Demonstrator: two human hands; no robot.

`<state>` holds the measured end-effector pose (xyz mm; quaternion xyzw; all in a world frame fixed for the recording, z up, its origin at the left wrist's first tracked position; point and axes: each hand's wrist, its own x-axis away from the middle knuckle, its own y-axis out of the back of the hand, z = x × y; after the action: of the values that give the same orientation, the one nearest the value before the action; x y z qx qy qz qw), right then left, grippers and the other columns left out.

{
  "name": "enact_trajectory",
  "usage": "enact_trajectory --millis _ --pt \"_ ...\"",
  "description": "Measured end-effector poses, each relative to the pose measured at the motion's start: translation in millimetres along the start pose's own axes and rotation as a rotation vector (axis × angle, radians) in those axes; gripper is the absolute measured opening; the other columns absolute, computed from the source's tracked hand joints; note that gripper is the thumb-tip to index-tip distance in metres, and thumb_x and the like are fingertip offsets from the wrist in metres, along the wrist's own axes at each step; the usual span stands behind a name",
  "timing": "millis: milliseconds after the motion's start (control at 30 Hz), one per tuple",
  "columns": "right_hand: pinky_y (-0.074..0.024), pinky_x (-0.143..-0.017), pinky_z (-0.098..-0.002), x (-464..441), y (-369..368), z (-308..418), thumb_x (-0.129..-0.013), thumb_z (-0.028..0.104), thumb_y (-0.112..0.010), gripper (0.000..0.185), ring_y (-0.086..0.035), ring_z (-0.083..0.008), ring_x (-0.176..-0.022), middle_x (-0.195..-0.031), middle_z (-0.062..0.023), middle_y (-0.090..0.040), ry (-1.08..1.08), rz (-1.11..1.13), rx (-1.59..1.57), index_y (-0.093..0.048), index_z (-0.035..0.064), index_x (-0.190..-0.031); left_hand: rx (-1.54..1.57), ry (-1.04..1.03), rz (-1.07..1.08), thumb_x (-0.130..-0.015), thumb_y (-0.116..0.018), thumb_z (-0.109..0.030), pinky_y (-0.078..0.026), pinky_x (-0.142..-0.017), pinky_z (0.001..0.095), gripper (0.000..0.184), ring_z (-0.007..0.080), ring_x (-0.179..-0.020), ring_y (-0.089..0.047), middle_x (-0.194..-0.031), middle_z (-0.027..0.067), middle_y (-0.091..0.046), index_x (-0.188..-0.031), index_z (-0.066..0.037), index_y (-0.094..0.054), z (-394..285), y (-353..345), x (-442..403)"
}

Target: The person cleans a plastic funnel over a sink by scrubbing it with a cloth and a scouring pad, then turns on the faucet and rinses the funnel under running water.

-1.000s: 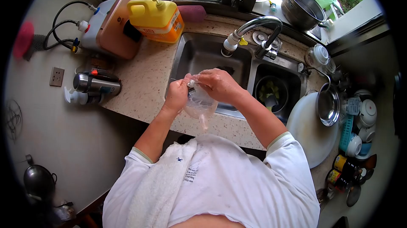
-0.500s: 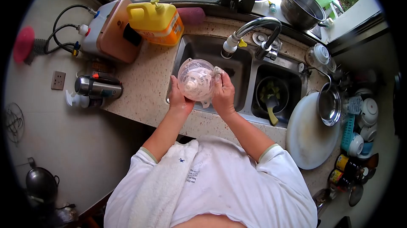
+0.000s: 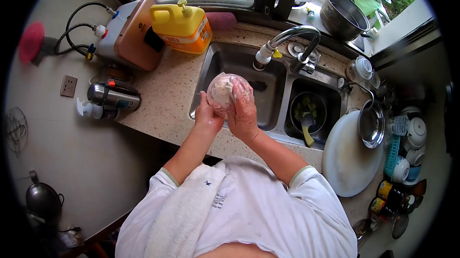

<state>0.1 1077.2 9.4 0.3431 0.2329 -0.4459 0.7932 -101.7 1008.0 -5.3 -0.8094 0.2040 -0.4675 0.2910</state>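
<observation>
A clear plastic bowl (image 3: 218, 96), streaked with white suds, is held above the front of the left sink basin (image 3: 273, 99). My left hand (image 3: 209, 115) grips its lower left side, thumb up along the wall. My right hand (image 3: 243, 111) presses over the bowl's right side with its fingers bent inward. Pinched under those fingers is a small whitish wad, perhaps a cloth, mostly hidden. The faucet (image 3: 292, 42) stands behind the basin, and no water is seen running from it.
In the right basin, a pot (image 3: 309, 109) holds green pieces and a yellow-handled utensil (image 3: 307, 133). A round white board (image 3: 352, 155) and a metal bowl (image 3: 372, 128) stand to the right. A yellow jug (image 3: 184, 28) and a steel flask (image 3: 112, 96) are to the left.
My right hand has moved from the bowl's right rim inward over its wall. The bowl has tilted, and its opening is now more covered by the fingers. The view has shifted slightly.
</observation>
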Motion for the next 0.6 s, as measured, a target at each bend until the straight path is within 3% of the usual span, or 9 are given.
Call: enact_trajectory --millis 67,167,267,367,400,500,533,567,600 --pt "-0.0354 -0.104 -0.046 1.1 2.0 2.5 -0.081 0.0 -0.055 0.054 -0.047 -0.0435 -0.12 -0.128 -0.027 -0.05 0.048 0.05 0.085 -0.041 -0.0053 -0.133 -0.007 -0.025 0.052 -0.1 -0.03 -0.046 -0.053 -0.084 0.0308 0.054 0.0204 -0.104 -0.06 -0.119 0.008 -0.058 -0.125 -0.002 -0.048 5.2 -0.9 5.1" --pt "-0.0386 -0.102 -0.0405 -8.9 2.4 -2.8 -0.081 -0.005 -0.054 0.054 -0.049 -0.0419 -0.119 -0.13 -0.0258 -0.05 -0.04 0.045 0.039 -0.041 -0.0044 -0.133 0.003 -0.054 -0.073 -0.1 -0.032 -0.046 -0.055 -0.072 0.034 0.05 0.0217 -0.087 -0.064 -0.104 0.01 -0.063 -0.115 -0.002 -0.052 11.2 5.6 5.0" --pt "-0.0443 -0.096 -0.0382 -34.9 -1.8 -11.2 -0.08 -0.008 -0.055 0.051 -0.054 -0.0379 -0.114 -0.127 -0.0228 -0.053 -0.066 -0.075 -0.068 -0.045 -0.002 -0.13 -0.309 -0.029 -0.231 -0.1 -0.037 -0.045 -0.051 -0.052 0.034 0.043 0.0188 -0.059 -0.06 -0.074 0.0065 -0.059 -0.099 -0.006 -0.052 12.2 13.0 8.1" --pt "-0.0491 -0.089 -0.0371 -55.0 2.4 -14.3 -0.08 -0.01 -0.055 0.043 -0.059 -0.0342 -0.107 -0.119 -0.018 -0.059 0.021 0.059 -0.123 -0.052 0.0005 -0.122 -0.25 0.004 -0.214 -0.098 -0.041 -0.045 -0.043 -0.04 0.0308 0.039 0.0147 -0.042 -0.045 -0.056 0.0008 -0.043 -0.087 -0.008 -0.047 14.5 5.8 14.6" --pt "-0.0508 -0.084 -0.0371 -58.4 4.8 -8.0 -0.08 -0.009 -0.058 0.035 -0.061 -0.0342 -0.102 -0.11 -0.0153 -0.063 0.024 0.133 -0.117 -0.057 0.0015 -0.114 -0.205 0.025 -0.228 -0.098 -0.042 -0.045 -0.043 -0.041 0.0304 0.039 0.0141 -0.042 -0.044 -0.056 0.0006 -0.042 -0.086 -0.008 -0.047 10.5 4.6 14.4" --pt "-0.0508 -0.083 -0.0354 -50.2 8.2 -23.2 -0.081 -0.007 -0.058 0.031 -0.061 -0.0333 -0.097 -0.106 -0.0154 -0.062 -0.01 0.102 -0.057 -0.058 0.0011 -0.111 -0.023 0.106 -0.263 -0.099 -0.043 -0.043 -0.047 -0.048 0.0297 0.037 0.0123 -0.046 -0.044 -0.057 0.0004 -0.041 -0.088 -0.007 -0.046 -8.2 0.9 9.1" --pt "-0.0504 -0.082 -0.031 -44.3 0.9 -35.4 -0.086 -0.003 -0.058 0.024 -0.062 -0.0232 -0.094 -0.103 -0.0122 -0.063 -0.082 -0.039 -0.104 -0.058 0.0012 -0.11 -0.017 0.067 -0.26 -0.099 -0.043 -0.042 -0.049 -0.05 0.031 0.037 0.0125 -0.047 -0.045 -0.057 0.0007 -0.041 -0.089 -0.006 -0.045 -8.8 -2.7 10.3" --pt "-0.0479 -0.084 -0.026 -28.9 -14.3 -51.5 -0.093 0.004 -0.054 0.021 -0.059 -0.0124 -0.094 -0.103 -0.0062 -0.062 -0.378 -0.17 -0.298 -0.058 0.001 -0.113 -0.011 0.024 -0.25 -0.099 -0.043 -0.042 -0.051 -0.053 0.0322 0.038 0.0127 -0.049 -0.045 -0.058 0.0009 -0.041 -0.09 -0.005 -0.045 -9.0 -7.8 10.3" --pt "-0.0476 -0.085 -0.0284 -24.6 -19.8 -50.8 -0.093 0.006 -0.053 0.023 -0.06 -0.0179 -0.096 -0.105 -0.0097 -0.063 -0.492 -0.221 -0.389 -0.057 0.0014 -0.115 0.002 -0.015 -0.252 -0.099 -0.043 -0.042 -0.052 -0.055 0.033 0.038 0.0132 -0.05 -0.046 -0.058 0.001 -0.041 -0.09 -0.005 -0.045 -9.8 -14.9 8.5"
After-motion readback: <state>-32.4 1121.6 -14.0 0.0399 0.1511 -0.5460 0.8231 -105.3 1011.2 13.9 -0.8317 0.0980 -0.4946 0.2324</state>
